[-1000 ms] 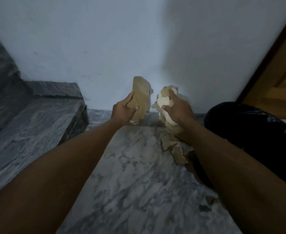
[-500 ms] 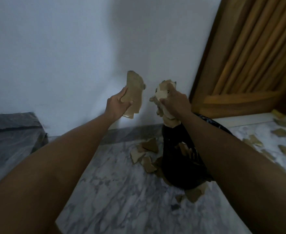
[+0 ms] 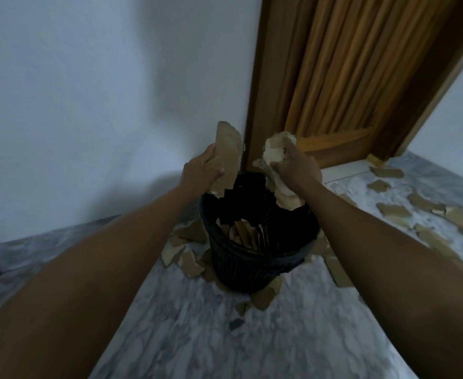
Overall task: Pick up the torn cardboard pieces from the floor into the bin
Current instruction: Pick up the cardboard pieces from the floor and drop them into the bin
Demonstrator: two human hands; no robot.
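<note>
Grey-veined marble floor (image 3: 197, 337) met a pale wall (image 3: 88, 91) and a brown slatted wooden door (image 3: 348, 77) at the far side.

Fingers of the left hand (image 3: 201, 170) were curled round a flat brown cardboard piece (image 3: 227, 154), thumb across its near face, holding it upright with its torn top edge well above the knuckles. Faint dark marks showed on the piece, too blurred to read. Fingers of the right hand (image 3: 296, 168) were closed tightly round a crumpled bunch of pale cardboard scraps (image 3: 275, 154), which stuck out above the fist and hung below it. Both hands were close together but apart, raised just over the far rim of the bin.

That black ribbed bin (image 3: 252, 266) stood on the floor below the hands, with several cardboard pieces already standing inside it (image 3: 245, 232).

More torn pieces lay on the floor: a cluster touching the bin's left foot (image 3: 186, 255), a few at its near base (image 3: 263, 296), and a scatter spread to the right toward the door (image 3: 421, 214).
</note>
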